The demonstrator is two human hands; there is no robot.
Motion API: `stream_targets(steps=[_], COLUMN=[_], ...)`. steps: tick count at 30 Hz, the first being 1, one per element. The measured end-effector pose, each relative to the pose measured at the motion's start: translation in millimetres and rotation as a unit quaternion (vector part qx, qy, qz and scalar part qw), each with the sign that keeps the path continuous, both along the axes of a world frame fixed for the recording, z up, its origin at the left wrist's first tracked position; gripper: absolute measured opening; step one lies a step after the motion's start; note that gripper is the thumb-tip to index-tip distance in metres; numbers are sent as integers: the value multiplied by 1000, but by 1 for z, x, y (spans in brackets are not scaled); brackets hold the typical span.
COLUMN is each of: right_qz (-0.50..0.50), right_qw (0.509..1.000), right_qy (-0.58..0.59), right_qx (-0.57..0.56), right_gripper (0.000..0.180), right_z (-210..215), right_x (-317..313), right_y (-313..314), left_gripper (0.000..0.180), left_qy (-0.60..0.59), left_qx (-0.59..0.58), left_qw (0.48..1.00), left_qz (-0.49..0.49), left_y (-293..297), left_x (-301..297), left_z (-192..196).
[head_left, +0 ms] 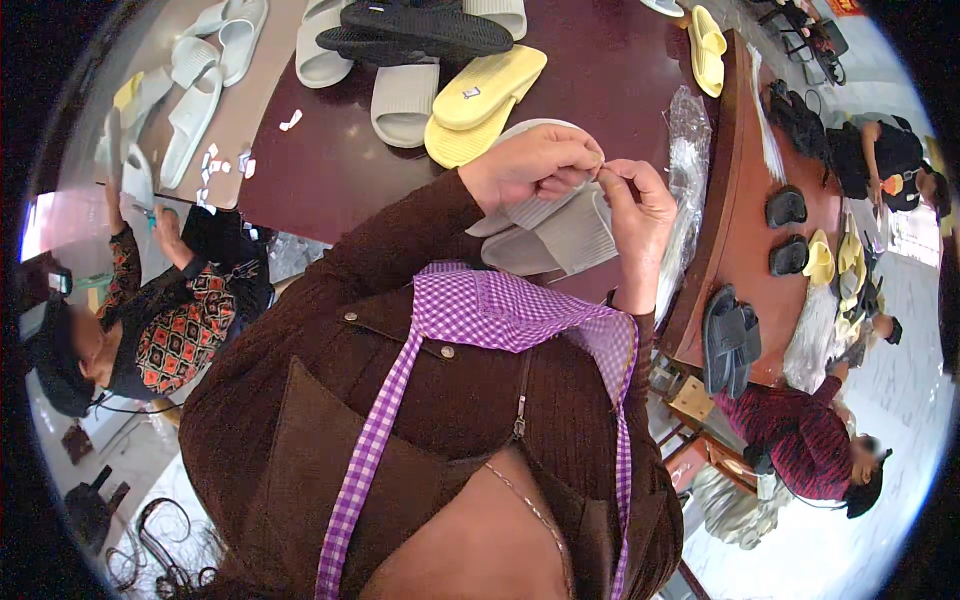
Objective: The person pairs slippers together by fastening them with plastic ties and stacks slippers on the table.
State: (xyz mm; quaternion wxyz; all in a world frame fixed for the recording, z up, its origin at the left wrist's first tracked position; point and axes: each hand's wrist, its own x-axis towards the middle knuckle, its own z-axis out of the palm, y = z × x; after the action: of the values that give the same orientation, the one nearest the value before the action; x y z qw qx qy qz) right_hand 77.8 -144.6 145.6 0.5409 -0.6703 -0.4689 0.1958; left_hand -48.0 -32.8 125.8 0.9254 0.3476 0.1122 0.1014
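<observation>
Over the grey slippers (582,236) on the table (340,190), pinching narrow with the fingers of left hand (530,168) and right hand (641,202), tips meeting. Can't tell if gripping anything; too small. Looks mid-step. Can see a label (471,93) on the yellow pair (500,82), none showing on grey, partly covered. Can't tell what's left. Just beside right hand, clear plastic (687,175), maybe bags; can't make out contents.

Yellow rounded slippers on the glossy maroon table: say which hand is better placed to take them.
Probably the left hand: it is nearer the yellow slippers; the right hand lies farther off, rightward.
</observation>
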Motion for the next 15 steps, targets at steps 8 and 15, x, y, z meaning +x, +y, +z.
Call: stream_targets(steps=[8,15], right_qz=[36,-57], right_qw=[999,995], right_qy=[-32,-61], right_qx=[21,46], right_gripper=[4,8], right_z=[-3,-35], right_x=[3,32], right_y=[8,24], left_gripper=[12,28], left_qy=[60,64], left_qx=[43,425], left_qw=[997,882], left_qz=[-24,195], left_y=[9,10], left_x=[-3,16], left_z=[-4,-24])
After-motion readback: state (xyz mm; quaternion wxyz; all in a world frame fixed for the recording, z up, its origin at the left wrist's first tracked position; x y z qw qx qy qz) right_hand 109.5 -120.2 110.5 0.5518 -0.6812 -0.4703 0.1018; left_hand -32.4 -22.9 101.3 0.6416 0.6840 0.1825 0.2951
